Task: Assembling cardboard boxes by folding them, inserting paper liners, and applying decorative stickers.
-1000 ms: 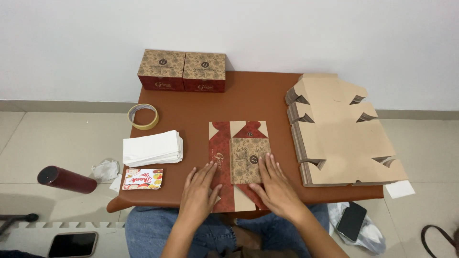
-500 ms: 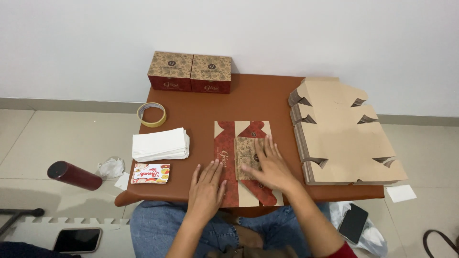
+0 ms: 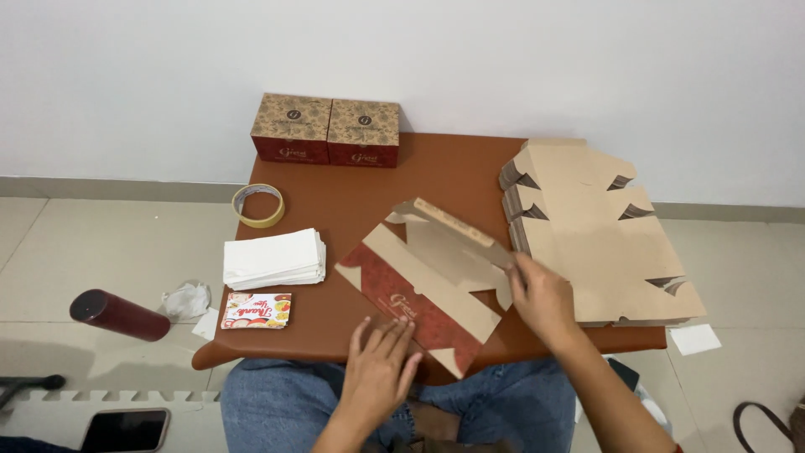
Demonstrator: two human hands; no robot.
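now the flat box blank (image 3: 423, 289) has turned: a second ago it lay square to us with both palms spread on it, and here it sits slanted across the brown table (image 3: 335, 210), its long far flap lifted off the surface. our right hand (image 3: 541, 298) has moved to that raised flap's right end, fingers narrowed around the cardboard edge, pinching it up. our left hand (image 3: 379, 369) presses flat on the near red printed corner, fingers fairly wide, holding nothing, just pinning the blank down. we read this as the shift from creasing to raising a first wall (a judgement, not something shown whole). the stack of unfolded blanks (image 3: 599, 239) lies just right of the hand, and two finished boxes (image 3: 327, 130) stand at the table's far edge. a tape roll (image 3: 257, 205) and a white paper stack (image 3: 274, 258) sit well to the left.
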